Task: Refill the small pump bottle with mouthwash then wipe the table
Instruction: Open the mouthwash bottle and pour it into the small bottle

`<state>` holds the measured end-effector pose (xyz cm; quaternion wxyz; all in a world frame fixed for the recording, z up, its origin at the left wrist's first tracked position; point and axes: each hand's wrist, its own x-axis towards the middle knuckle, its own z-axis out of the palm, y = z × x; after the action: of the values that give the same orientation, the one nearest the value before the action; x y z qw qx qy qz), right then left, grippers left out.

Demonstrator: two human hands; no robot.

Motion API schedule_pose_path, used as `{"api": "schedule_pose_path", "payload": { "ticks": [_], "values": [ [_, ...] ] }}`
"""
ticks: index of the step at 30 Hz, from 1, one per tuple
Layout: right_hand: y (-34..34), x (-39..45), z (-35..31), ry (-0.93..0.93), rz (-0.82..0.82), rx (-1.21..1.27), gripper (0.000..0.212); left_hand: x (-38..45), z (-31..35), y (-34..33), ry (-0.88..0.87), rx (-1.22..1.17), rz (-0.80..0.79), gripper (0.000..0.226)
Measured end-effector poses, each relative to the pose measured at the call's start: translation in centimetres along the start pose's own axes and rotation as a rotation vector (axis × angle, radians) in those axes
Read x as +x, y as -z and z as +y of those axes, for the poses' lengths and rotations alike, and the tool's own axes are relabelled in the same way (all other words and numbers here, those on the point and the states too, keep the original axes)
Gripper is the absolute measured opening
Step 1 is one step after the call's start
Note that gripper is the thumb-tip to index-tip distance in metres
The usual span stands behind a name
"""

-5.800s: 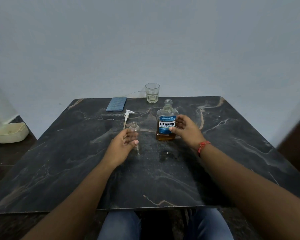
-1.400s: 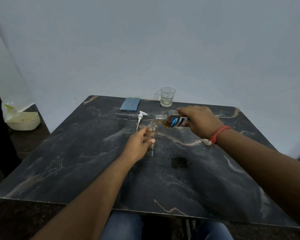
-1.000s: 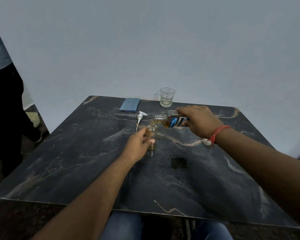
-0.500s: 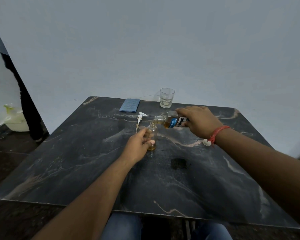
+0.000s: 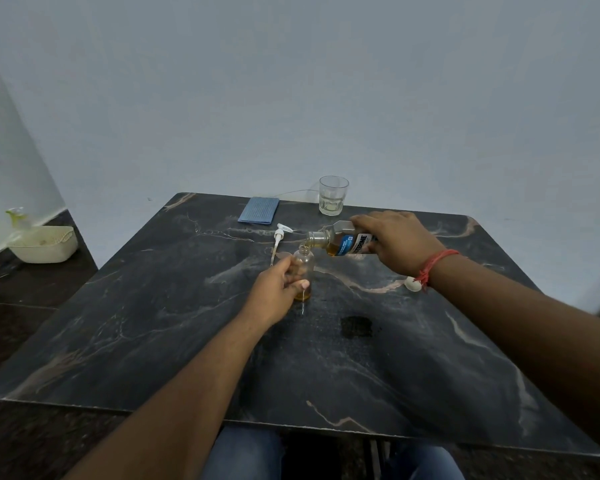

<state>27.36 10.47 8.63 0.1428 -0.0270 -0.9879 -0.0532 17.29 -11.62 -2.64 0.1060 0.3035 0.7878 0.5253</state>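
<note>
The dark marble surface (image 5: pixel 153 323) carries everything. The right hand (image 5: pixel 394 242) is wrapped around the mouthwash bottle (image 5: pixel 347 241), tipped nearly flat with its neck just above the small pump bottle (image 5: pixel 305 268). That small bottle stands upright near the surface's middle, amber liquid in its base, the left hand (image 5: pixel 274 292) closed around it. Beyond it lie a blue cloth (image 5: pixel 259 210), a glass (image 5: pixel 333 195) and the white pump head (image 5: pixel 280 233); a wet patch (image 5: pixel 356 326) lies nearer the person, and a white cap (image 5: pixel 412 284) to its right.
</note>
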Motion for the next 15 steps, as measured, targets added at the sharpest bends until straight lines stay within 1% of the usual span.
{"api": "schedule_pose_path", "payload": {
  "ticks": [8, 15],
  "values": [
    [0.2, 0.28, -0.03, 0.012, -0.024, 0.037, 0.049, 0.08, -0.16, -0.05, -0.009, -0.001, -0.001, 0.042],
    [0.21, 0.34, 0.02, 0.026, -0.009, 0.038, 0.051, 0.13, -0.33, -0.1, -0.006, -0.01, -0.002, 0.04]
  ]
}}
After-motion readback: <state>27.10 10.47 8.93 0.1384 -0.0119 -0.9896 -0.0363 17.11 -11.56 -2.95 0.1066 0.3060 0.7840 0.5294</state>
